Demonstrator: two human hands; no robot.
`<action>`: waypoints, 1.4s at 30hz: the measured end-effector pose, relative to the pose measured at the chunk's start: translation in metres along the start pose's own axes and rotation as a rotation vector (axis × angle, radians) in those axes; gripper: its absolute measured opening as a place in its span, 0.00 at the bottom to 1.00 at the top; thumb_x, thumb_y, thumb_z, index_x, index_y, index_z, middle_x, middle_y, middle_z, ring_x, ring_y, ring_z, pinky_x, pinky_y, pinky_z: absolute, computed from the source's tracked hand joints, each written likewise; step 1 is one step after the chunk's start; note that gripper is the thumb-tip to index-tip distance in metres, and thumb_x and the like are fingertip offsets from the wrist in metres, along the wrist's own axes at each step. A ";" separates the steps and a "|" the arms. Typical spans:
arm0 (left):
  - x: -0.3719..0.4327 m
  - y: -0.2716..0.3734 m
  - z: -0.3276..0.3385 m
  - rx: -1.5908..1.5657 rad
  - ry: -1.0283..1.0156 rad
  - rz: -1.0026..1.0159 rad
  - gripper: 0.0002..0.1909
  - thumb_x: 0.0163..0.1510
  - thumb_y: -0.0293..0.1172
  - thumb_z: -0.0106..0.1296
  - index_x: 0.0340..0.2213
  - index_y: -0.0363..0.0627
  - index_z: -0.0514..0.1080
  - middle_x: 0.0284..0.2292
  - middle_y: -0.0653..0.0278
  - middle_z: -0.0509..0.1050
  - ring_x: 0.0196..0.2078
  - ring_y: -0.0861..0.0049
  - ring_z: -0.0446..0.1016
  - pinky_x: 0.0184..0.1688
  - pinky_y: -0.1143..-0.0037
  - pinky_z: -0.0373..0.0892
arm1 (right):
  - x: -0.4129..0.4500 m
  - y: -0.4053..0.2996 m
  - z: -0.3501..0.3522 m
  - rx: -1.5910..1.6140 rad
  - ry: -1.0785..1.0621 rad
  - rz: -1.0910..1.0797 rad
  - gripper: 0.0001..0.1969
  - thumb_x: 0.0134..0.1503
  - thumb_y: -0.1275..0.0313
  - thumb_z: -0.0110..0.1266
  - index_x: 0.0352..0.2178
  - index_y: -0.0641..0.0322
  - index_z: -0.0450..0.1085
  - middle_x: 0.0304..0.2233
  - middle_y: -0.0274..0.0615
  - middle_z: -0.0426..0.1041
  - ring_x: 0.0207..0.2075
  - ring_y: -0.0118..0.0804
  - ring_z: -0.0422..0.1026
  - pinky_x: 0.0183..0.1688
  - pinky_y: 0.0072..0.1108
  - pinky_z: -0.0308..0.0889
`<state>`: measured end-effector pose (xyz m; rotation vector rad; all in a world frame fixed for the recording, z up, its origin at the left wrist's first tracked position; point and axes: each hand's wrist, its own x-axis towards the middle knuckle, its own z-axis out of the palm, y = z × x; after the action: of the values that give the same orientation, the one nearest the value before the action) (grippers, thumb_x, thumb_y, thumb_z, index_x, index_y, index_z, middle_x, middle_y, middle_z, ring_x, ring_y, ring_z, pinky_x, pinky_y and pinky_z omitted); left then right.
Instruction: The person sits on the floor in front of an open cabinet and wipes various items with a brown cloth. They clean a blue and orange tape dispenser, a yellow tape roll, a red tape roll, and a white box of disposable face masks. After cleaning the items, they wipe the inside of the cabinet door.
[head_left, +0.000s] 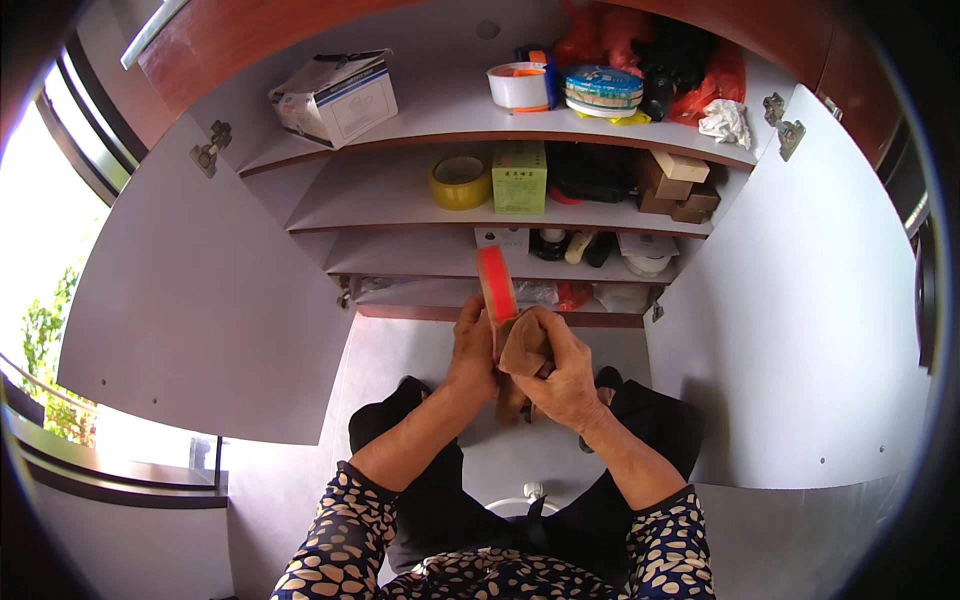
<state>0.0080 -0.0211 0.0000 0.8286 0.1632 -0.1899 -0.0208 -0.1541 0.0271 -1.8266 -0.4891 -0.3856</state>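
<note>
Between my hands, in front of the open cabinet, is a roll of red tape (495, 281) with a pale rim, standing on edge. My left hand (474, 349) grips the roll from its left side. A brown cloth (525, 346) is bunched in my right hand (561, 371), pressed against the roll's lower part. One end of the cloth hangs below my hands. The lower part of the roll is hidden by the cloth and my fingers.
Both cabinet doors, left (217, 300) and right (795, 315), stand wide open. On the shelves are a white carton (337, 101), a white tape roll (519, 88), a round blue-lidded container (602, 88), a yellow tape roll (459, 191), a green box (519, 180) and brown boxes (664, 187).
</note>
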 end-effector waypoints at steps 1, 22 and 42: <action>0.000 0.006 0.005 -0.002 0.018 0.006 0.13 0.56 0.33 0.48 0.41 0.47 0.61 0.32 0.66 0.71 0.32 0.79 0.71 0.29 0.80 0.70 | 0.002 -0.002 -0.005 0.001 -0.014 0.009 0.27 0.42 0.72 0.63 0.45 0.61 0.62 0.40 0.52 0.70 0.37 0.48 0.74 0.39 0.26 0.69; -0.008 0.028 0.026 0.135 -0.114 0.095 0.17 0.55 0.34 0.53 0.41 0.43 0.58 0.30 0.63 0.70 0.23 0.78 0.71 0.19 0.78 0.68 | 0.018 -0.007 -0.039 0.767 0.086 0.523 0.14 0.50 0.72 0.60 0.38 0.66 0.69 0.34 0.36 0.73 0.33 0.26 0.72 0.38 0.19 0.69; 0.071 0.131 0.116 0.311 -0.125 0.470 0.23 0.52 0.35 0.56 0.39 0.30 0.59 0.26 0.55 0.70 0.22 0.76 0.72 0.23 0.77 0.73 | 0.015 -0.009 -0.053 0.626 -0.033 0.520 0.11 0.49 0.76 0.60 0.35 0.65 0.69 0.32 0.31 0.70 0.33 0.21 0.67 0.38 0.16 0.64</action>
<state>0.1154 -0.0279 0.1548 1.1369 -0.1848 0.1806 -0.0134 -0.2006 0.0572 -1.2802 -0.1149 0.1485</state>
